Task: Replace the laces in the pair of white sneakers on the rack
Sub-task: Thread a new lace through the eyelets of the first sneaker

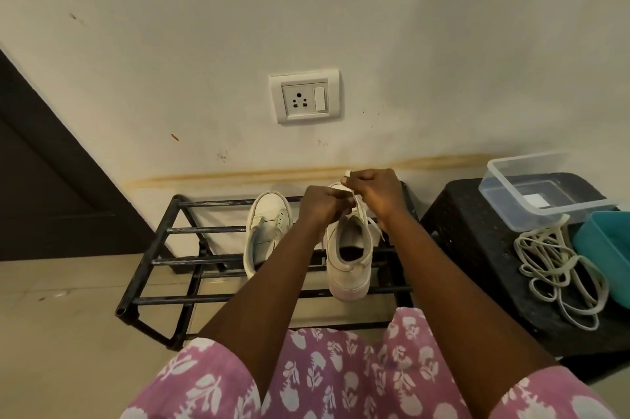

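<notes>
Two white sneakers stand on a black metal rack (177,231), toes toward the wall. The left sneaker (264,234) shows bare eyelets with no lace. Over the front of the right sneaker (347,258) both my hands work a white lace (373,227). My left hand (324,205) pinches the lace at the eyelets. My right hand (373,191) grips a lace end that pokes out above its fingers. The sneaker's toe is hidden behind my hands. A loose pile of off-white laces (559,272) lies on the black stool to the right.
The black plastic stool (477,241) stands right of the rack and carries a clear plastic box (538,193) and a teal container (606,248). A wall socket (305,96) sits above the rack. A dark door (44,173) is at left. My lap in pink floral cloth fills the bottom.
</notes>
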